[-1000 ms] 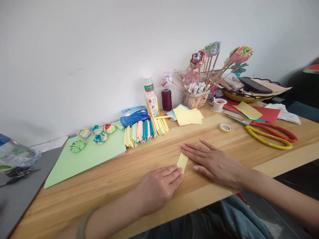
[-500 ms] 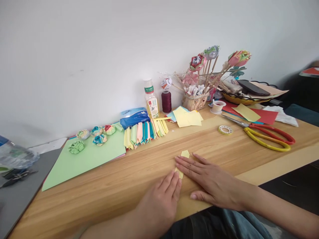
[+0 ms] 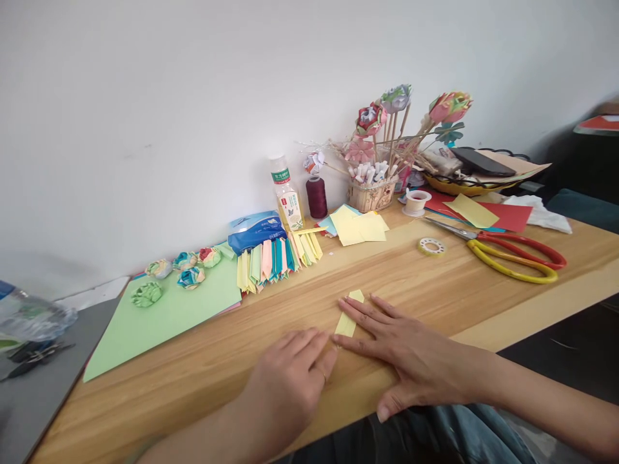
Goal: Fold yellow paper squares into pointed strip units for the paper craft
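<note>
A small folded piece of yellow paper [image 3: 349, 317] lies flat on the wooden table [image 3: 193, 367], its pointed end facing away from me. My right hand [image 3: 403, 351] is spread over its right side, with fingertips resting on the paper and the thumb out near the table's front edge. My left hand [image 3: 297, 374] lies just left of the paper's near end, fingers together and bent, with a ring showing on one finger. Whether anything is beneath those fingers is hidden.
Scissors [image 3: 512, 256] and a tape roll [image 3: 431, 247] lie at right. Behind stand folded paper strips [image 3: 278, 261], yellow sheets [image 3: 360, 229], a bottle [image 3: 289, 196], maroon thread [image 3: 316, 197] and a flower basket [image 3: 372, 193]. Paper flowers [image 3: 191, 277] sit on green paper [image 3: 169, 322] at left.
My left hand has moved left, off the yellow paper, uncovering its near end. My right hand's fingers have spread wider across it. The view has shifted slightly.
</note>
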`<state>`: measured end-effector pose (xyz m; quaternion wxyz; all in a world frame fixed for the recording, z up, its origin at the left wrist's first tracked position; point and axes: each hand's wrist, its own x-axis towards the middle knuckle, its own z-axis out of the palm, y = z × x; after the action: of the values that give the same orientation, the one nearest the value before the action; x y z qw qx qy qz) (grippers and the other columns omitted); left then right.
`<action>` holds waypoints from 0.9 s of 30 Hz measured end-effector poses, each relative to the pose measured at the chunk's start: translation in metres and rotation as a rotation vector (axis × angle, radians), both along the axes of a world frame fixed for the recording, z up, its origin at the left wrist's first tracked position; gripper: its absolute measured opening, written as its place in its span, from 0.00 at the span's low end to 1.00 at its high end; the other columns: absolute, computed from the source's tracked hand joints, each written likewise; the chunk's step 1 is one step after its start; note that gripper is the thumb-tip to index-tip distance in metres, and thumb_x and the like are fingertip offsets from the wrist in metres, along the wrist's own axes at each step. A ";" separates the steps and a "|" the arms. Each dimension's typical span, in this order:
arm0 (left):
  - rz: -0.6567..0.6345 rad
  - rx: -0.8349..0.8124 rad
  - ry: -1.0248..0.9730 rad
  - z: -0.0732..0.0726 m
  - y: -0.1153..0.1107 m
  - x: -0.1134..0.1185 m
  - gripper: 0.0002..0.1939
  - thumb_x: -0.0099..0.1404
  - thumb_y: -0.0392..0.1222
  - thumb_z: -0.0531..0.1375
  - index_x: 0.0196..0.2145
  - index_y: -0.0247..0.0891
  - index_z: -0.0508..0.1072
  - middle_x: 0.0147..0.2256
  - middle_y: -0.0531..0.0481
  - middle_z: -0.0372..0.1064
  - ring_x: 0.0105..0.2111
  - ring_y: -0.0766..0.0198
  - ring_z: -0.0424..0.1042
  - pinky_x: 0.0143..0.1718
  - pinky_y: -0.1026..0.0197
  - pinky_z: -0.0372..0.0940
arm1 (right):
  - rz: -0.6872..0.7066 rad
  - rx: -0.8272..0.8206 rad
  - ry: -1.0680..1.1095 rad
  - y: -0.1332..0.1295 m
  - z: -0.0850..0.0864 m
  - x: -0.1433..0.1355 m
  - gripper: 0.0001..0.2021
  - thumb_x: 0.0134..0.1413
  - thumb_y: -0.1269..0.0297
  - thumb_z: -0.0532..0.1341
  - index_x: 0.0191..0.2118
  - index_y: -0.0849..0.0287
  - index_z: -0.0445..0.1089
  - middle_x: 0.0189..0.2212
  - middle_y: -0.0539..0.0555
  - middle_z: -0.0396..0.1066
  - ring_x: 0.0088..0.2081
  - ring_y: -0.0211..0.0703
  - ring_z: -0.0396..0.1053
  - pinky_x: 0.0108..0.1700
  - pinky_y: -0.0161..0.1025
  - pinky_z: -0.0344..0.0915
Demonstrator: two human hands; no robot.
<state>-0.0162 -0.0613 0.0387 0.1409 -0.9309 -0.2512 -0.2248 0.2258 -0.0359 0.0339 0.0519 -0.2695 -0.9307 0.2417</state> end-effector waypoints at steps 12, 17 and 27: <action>0.065 -0.255 -0.142 0.001 0.026 0.032 0.12 0.68 0.33 0.48 0.40 0.34 0.72 0.35 0.45 0.71 0.36 0.60 0.69 0.36 0.59 0.69 | -0.499 -0.230 0.523 0.016 -0.005 0.022 0.19 0.61 0.56 0.52 0.55 0.54 0.65 0.57 0.56 0.62 0.58 0.49 0.58 0.59 0.52 0.55; 0.136 -0.237 0.047 -0.011 0.034 0.048 0.13 0.63 0.46 0.58 0.37 0.30 0.72 0.35 0.43 0.69 0.36 0.56 0.68 0.33 0.57 0.69 | -0.209 0.335 0.267 0.030 -0.014 0.019 0.15 0.60 0.70 0.50 0.48 0.61 0.69 0.46 0.60 0.71 0.49 0.50 0.66 0.51 0.51 0.63; 0.108 -0.165 -0.002 -0.023 0.035 0.035 0.11 0.65 0.30 0.51 0.29 0.32 0.72 0.28 0.47 0.69 0.32 0.59 0.67 0.30 0.60 0.66 | -0.064 0.562 0.057 0.037 -0.012 0.008 0.13 0.63 0.69 0.48 0.38 0.61 0.70 0.34 0.57 0.70 0.37 0.45 0.65 0.37 0.42 0.62</action>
<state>0.0185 -0.0262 0.0156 0.0755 -0.9241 -0.3190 -0.1963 0.2342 0.0013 0.0224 0.1584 -0.2670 -0.9504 -0.0202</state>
